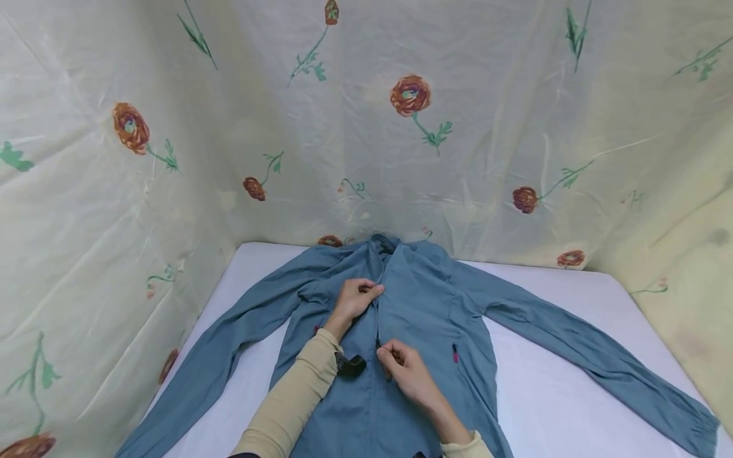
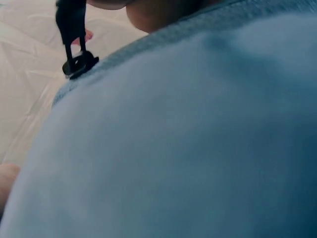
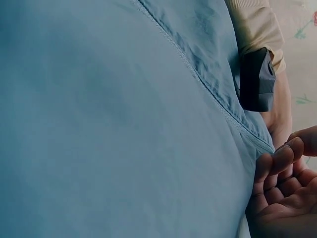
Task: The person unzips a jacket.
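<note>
A blue-grey zip jacket (image 1: 424, 299) lies front up, sleeves spread to both sides. My left hand (image 1: 354, 300) pinches the jacket's front edge below the collar. Lower on the front, my right hand (image 1: 405, 367) holds its thumb and fingers together at the black zipper pull (image 1: 378, 343). The left wrist view shows this pull (image 2: 72, 25) and its slider up close at the cloth edge, with fingers (image 2: 148, 15) beside it. Curled fingertips (image 3: 283, 158) meet at the zipper's edge in the right wrist view, where jacket cloth fills most of the picture.
The jacket lies on a white table (image 1: 538, 381). Flower-printed curtains (image 1: 366, 140) hang behind it and at both sides. A dark wrist device (image 1: 350, 365) sits on the left sleeve cuff. A side pocket with a red zipper tab (image 1: 455, 353) shows on the jacket's right part.
</note>
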A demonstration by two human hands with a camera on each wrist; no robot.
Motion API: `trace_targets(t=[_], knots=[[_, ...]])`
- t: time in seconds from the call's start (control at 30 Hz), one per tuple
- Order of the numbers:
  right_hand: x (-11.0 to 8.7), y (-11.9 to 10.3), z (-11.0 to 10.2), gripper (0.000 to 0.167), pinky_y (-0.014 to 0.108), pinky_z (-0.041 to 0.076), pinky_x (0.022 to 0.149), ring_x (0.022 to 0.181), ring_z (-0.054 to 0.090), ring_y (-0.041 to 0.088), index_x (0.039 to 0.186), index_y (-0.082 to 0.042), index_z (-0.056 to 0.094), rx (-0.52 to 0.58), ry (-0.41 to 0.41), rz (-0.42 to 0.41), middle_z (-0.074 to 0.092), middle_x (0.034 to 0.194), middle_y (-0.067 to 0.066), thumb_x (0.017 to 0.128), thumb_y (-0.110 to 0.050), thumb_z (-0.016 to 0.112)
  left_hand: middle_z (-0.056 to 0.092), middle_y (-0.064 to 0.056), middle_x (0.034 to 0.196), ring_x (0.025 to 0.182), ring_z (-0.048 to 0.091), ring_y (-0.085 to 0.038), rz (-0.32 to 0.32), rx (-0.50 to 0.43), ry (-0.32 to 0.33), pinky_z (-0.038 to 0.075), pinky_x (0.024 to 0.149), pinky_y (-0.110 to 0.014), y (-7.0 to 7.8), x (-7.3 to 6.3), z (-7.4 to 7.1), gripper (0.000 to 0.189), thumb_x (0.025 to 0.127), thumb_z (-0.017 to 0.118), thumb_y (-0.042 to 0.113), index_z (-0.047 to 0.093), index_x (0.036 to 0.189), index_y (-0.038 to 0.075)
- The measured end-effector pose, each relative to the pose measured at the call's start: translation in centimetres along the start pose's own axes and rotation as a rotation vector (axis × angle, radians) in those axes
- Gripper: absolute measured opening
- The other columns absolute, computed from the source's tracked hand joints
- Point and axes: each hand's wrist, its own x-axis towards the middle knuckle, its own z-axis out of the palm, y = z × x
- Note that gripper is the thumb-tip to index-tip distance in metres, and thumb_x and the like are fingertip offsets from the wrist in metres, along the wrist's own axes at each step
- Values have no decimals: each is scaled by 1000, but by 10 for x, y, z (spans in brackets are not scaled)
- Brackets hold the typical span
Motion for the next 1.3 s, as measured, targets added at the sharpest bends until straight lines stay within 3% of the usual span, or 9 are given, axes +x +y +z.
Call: trace_targets(t=[0.7,0.9,1.17,1.3], knots=[[-12,1,-3,25,26,43,56,56,45,12,95,9,56,12,-48,40,47,65,6,100,-13,47,70,-7,89,76,61,-15,-18,14,5,50,72,-29,-3,1,4,25,87,69,33,73,96,10],[-6,17,-3,25,26,42,54,55,44,12,96,8,57,24,-59,42,48,65,6,100,-15,47,69,-7,91,77,60,-15,-41,8,2,50,73,-29,-1,1,2,25,87,69,34,73,96,11],[-2,30,-3,31,28,39,50,50,38,7,91,5,54,11,-72,-24,45,63,3,99,-25,50,70,-9,92,78,62,-17,3,11,31,51,72,-30,2,4,-1,27,87,69,33,73,96,8],[-5,32,-3,32,28,37,48,48,34,6,89,4,53,7,-86,-17,45,61,1,100,-25,50,70,-9,92,77,62,-16,5,14,27,51,71,-29,-1,2,1,27,87,69,33,73,96,8]])
